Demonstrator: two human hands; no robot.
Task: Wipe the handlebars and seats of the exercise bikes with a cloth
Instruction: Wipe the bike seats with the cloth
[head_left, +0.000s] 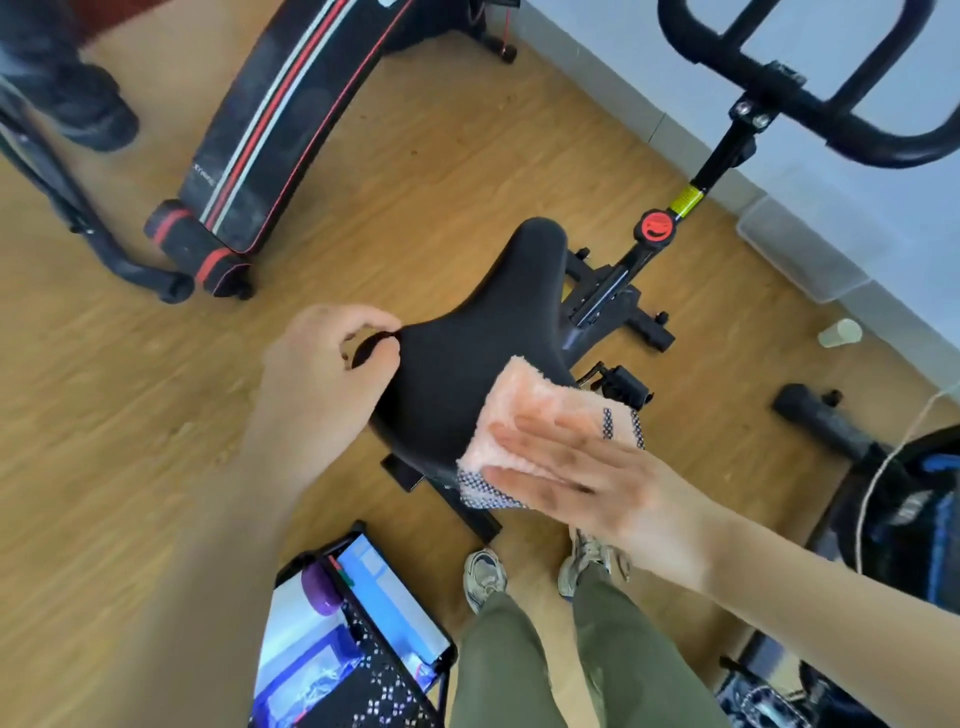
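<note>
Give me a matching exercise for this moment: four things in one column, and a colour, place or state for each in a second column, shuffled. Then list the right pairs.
Things:
1. cloth
2. left hand
3. knob
4. handlebars

Descriptions:
A. red, ahead of the seat
B. grips the seat's rear edge
C. pink, pressed flat under the right hand
D. black, at the top right

Pairs: 1-C, 2-B, 3-A, 4-D.
</note>
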